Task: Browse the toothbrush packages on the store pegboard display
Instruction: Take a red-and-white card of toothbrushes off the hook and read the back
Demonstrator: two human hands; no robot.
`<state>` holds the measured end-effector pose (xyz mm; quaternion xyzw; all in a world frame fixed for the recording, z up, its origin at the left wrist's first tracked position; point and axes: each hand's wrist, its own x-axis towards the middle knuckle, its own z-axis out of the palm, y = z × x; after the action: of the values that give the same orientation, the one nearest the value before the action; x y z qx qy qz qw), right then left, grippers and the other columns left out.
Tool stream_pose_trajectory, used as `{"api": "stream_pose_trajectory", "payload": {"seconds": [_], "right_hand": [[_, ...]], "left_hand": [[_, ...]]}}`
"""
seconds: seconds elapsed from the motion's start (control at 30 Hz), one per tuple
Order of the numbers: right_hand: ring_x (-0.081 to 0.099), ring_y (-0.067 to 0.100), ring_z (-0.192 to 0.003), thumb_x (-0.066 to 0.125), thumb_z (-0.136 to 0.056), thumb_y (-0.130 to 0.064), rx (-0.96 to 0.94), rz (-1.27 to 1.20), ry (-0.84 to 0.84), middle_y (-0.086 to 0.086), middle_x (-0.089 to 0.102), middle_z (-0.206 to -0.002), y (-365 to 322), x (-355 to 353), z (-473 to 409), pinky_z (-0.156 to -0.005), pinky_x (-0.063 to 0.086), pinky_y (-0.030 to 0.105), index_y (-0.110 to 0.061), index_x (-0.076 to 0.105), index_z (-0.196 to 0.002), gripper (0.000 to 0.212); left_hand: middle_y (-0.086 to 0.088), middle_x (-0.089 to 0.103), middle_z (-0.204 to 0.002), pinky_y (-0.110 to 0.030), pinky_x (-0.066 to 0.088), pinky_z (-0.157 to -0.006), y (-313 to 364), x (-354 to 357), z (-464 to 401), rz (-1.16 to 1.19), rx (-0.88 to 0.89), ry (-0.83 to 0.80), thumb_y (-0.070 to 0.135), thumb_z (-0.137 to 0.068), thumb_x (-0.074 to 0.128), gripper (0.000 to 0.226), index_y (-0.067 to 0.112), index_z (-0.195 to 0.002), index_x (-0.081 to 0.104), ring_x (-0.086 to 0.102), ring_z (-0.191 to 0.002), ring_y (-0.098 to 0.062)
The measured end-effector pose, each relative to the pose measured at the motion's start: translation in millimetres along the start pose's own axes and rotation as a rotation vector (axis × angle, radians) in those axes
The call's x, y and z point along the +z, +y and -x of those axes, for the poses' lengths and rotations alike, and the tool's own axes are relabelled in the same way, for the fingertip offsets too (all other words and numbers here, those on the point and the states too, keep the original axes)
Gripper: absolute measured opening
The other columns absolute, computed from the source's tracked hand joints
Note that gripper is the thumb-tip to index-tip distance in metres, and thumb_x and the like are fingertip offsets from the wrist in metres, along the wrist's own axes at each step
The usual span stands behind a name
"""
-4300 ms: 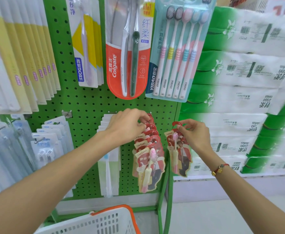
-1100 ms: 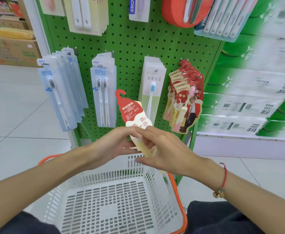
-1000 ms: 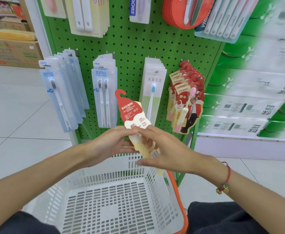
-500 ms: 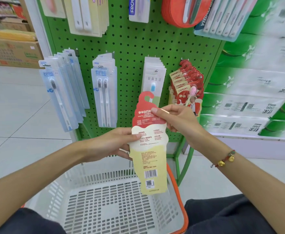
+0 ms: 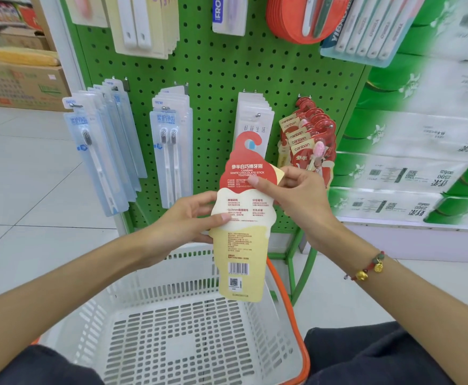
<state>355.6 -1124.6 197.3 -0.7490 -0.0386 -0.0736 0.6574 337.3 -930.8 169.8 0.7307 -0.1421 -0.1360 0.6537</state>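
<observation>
I hold one ice-cream-shaped toothbrush package [image 5: 241,245] upright in front of the green pegboard [image 5: 219,76], its printed back with barcode facing me. My left hand [image 5: 188,220] grips its left edge at mid height. My right hand [image 5: 296,195] pinches the red upper part from the right. More of the same red packages [image 5: 307,140] hang on a peg at the right of the board. Clear blister packs [image 5: 102,151], twin-brush packs [image 5: 171,145] and white packs [image 5: 252,120] hang to the left of them.
A white shopping basket [image 5: 188,329] with an orange rim sits below my hands. Stacked green and white tissue packs [image 5: 421,134] fill the shelves at the right. A cardboard box [image 5: 19,81] stands on the tiled floor at the far left.
A few seconds ago both hands were at the peg with the red packages. Since then I took one off, turned it upright, and my right hand moved up to pinch its red top.
</observation>
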Motion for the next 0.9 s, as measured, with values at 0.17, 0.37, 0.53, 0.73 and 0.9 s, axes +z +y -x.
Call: {"api": "stream_pose_trajectory", "payload": {"seconds": [0.17, 0.37, 0.53, 0.73, 0.9], "right_hand": [[0.072, 0.009, -0.078, 0.079, -0.076, -0.032, 0.066, 0.030, -0.078, 0.008, 0.074, -0.097, 2, 2, 1, -0.068, 0.057, 0.021, -0.010, 0.065, -0.106, 0.040], [0.069, 0.022, -0.091, 0.077, -0.081, -0.027, 0.018, 0.169, -0.192, 0.005, 0.069, -0.105, 10, 12, 7, -0.075, 0.059, 0.032, -0.017, 0.060, -0.097, 0.026], [0.073, 0.023, -0.082, 0.081, -0.076, -0.018, -0.004, 0.111, -0.179, 0.008, 0.072, -0.099, 11, 10, 5, -0.071, 0.061, 0.038, -0.013, 0.059, -0.081, 0.023], [0.070, 0.018, -0.089, 0.084, -0.072, -0.015, -0.097, 0.228, -0.267, 0.001, 0.069, -0.103, 12, 6, 1, -0.074, 0.060, 0.039, -0.024, 0.055, -0.116, 0.053], [0.064, 0.015, -0.097, 0.081, -0.075, -0.008, -0.241, 0.337, -0.347, -0.003, 0.059, -0.112, 18, 4, 3, -0.070, 0.060, 0.037, -0.042, 0.037, -0.141, 0.086]], "left_hand": [[0.009, 0.071, -0.111, -0.025, 0.058, -0.080, 0, 3, 0, 0.039, 0.030, 0.038, 0.019, -0.095, 0.057, 0.033, 0.028, -0.126, 0.056, 0.069, -0.100, -0.012], [0.002, 0.072, -0.110, -0.031, 0.059, -0.080, 4, -4, -8, 0.320, 0.068, 0.292, 0.013, -0.095, 0.057, 0.031, 0.022, -0.125, 0.058, 0.070, -0.098, -0.019], [0.002, 0.073, -0.109, -0.031, 0.059, -0.079, 2, -4, -8, 0.346, 0.074, 0.334, 0.013, -0.095, 0.056, 0.030, 0.023, -0.123, 0.058, 0.071, -0.098, -0.019], [0.002, 0.073, -0.109, -0.028, 0.060, -0.075, 2, -5, -7, 0.353, 0.082, 0.370, 0.013, -0.095, 0.056, 0.027, 0.023, -0.120, 0.059, 0.071, -0.096, -0.017], [0.007, 0.075, -0.100, -0.025, 0.060, -0.072, 3, -2, -8, 0.358, 0.082, 0.442, 0.012, -0.096, 0.055, 0.019, 0.026, -0.109, 0.059, 0.072, -0.090, -0.013]]}}
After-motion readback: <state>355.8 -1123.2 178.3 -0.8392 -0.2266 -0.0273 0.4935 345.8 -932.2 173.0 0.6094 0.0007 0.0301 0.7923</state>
